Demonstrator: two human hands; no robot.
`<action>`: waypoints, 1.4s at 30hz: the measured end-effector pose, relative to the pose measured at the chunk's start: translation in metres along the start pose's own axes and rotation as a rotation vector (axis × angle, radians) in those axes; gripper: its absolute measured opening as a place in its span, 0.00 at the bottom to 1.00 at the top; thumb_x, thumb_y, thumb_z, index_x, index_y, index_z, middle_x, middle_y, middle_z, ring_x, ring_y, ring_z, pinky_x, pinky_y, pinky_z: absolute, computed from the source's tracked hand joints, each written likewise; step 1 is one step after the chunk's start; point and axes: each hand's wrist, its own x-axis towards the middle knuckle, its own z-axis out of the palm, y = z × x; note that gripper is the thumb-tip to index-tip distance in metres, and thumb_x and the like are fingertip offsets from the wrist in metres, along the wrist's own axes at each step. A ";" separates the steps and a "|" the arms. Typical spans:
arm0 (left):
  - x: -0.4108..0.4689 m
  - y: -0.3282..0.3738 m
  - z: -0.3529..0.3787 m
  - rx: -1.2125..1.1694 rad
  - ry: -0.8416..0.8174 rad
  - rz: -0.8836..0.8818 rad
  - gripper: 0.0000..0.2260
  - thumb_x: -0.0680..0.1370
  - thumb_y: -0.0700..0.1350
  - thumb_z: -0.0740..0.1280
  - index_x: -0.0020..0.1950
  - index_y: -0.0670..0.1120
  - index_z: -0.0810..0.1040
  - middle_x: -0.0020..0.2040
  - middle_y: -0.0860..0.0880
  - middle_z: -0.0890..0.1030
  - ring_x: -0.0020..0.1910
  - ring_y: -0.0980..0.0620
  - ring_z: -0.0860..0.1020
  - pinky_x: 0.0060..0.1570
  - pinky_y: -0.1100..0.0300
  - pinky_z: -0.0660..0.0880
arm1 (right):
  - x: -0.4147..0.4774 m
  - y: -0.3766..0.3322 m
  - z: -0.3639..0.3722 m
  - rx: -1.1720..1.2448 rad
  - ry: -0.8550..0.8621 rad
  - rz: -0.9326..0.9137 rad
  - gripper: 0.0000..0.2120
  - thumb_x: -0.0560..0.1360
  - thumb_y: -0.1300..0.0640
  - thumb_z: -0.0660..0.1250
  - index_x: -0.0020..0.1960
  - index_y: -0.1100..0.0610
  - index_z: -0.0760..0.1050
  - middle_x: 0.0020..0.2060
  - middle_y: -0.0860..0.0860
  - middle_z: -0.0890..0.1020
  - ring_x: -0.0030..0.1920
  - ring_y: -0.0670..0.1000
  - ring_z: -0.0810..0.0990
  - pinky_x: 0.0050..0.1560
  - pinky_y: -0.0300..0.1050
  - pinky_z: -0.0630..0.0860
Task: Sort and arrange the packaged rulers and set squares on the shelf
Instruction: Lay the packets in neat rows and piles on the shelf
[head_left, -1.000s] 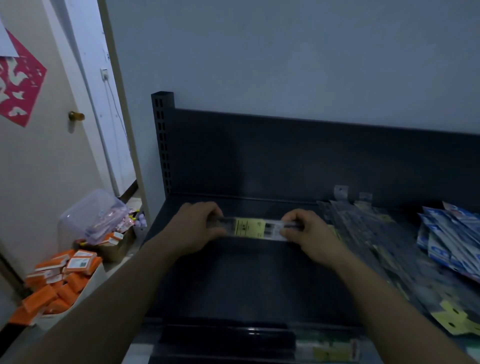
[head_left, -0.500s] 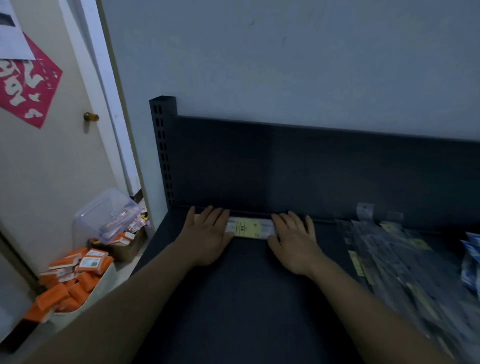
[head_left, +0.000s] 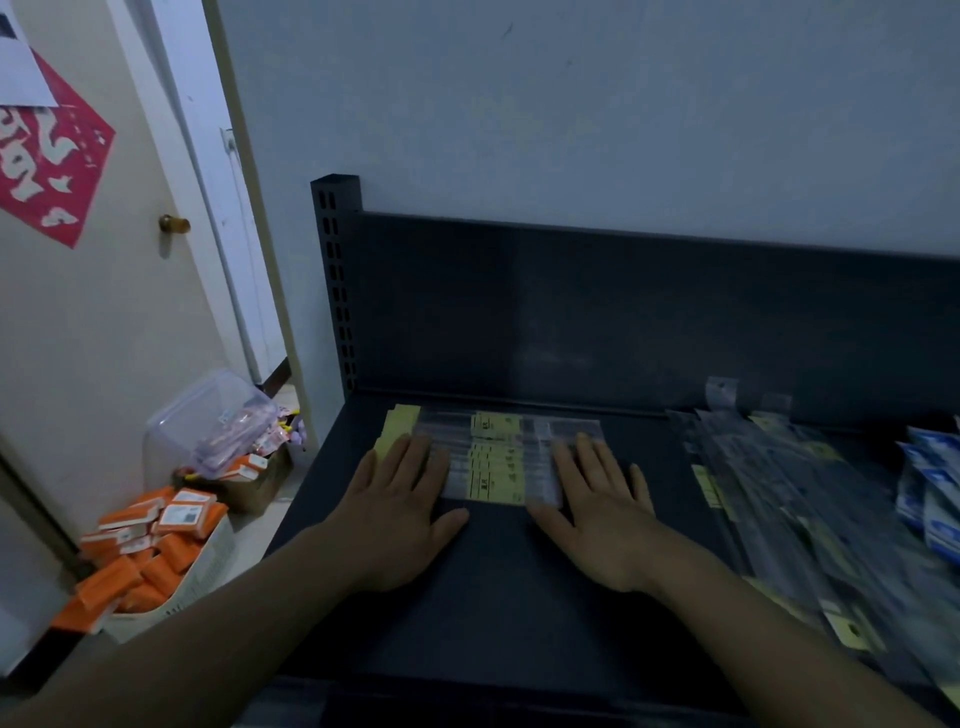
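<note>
The left hand (head_left: 400, 512) and the right hand (head_left: 597, 514) both lie flat, palms down, fingers straight and holding nothing in a grasp; their fingertips press on the two ends of a small row of packaged rulers (head_left: 493, 462). These clear sleeves with yellow label cards lie side by side, lengthwise along the back edge of the dark metal shelf (head_left: 493, 597), near its back left corner and just in front of the back panel (head_left: 571, 312); the left hand covers much of their left ends, where only a yellow card tab shows past the fingers. The print on the labels is too small to read, and the count of sleeves cannot be told, since they overlap and the plastic glares.

Along the right side of the shelf lies a loose pile of clear packs (head_left: 779, 499), blurred and overlapping; whether these are rulers or set squares cannot be told. At the right edge some blue-and-white packs (head_left: 935, 488) are cut off by the frame. The shelf's front edge is partly hidden by the forearms.

Left of the slotted upright post (head_left: 335, 280), on the floor, a tilted clear plastic container (head_left: 213, 415) rests above a carton of orange boxes (head_left: 156, 540); behind them is a door with a brass knob (head_left: 174, 223) and a red paper cut-out (head_left: 47, 156), cut off at the left.
</note>
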 end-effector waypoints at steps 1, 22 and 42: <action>-0.004 0.001 0.001 -0.007 -0.012 0.001 0.33 0.79 0.64 0.43 0.78 0.50 0.35 0.77 0.48 0.33 0.75 0.50 0.32 0.75 0.47 0.36 | -0.004 -0.001 0.002 -0.013 0.003 0.000 0.36 0.77 0.33 0.41 0.74 0.48 0.27 0.73 0.48 0.29 0.72 0.47 0.26 0.73 0.56 0.31; -0.026 0.157 -0.015 -0.724 0.387 0.363 0.08 0.80 0.53 0.61 0.46 0.53 0.76 0.38 0.54 0.79 0.38 0.57 0.77 0.41 0.56 0.75 | -0.147 0.111 -0.039 0.399 0.475 0.227 0.18 0.81 0.60 0.57 0.70 0.57 0.67 0.70 0.51 0.68 0.69 0.50 0.67 0.56 0.29 0.60; 0.066 0.313 -0.009 -0.283 -0.015 0.183 0.31 0.77 0.68 0.54 0.76 0.65 0.46 0.78 0.54 0.36 0.76 0.50 0.33 0.74 0.43 0.41 | -0.068 0.280 -0.052 0.167 0.225 0.462 0.29 0.75 0.34 0.58 0.58 0.59 0.75 0.69 0.60 0.65 0.68 0.61 0.62 0.67 0.53 0.61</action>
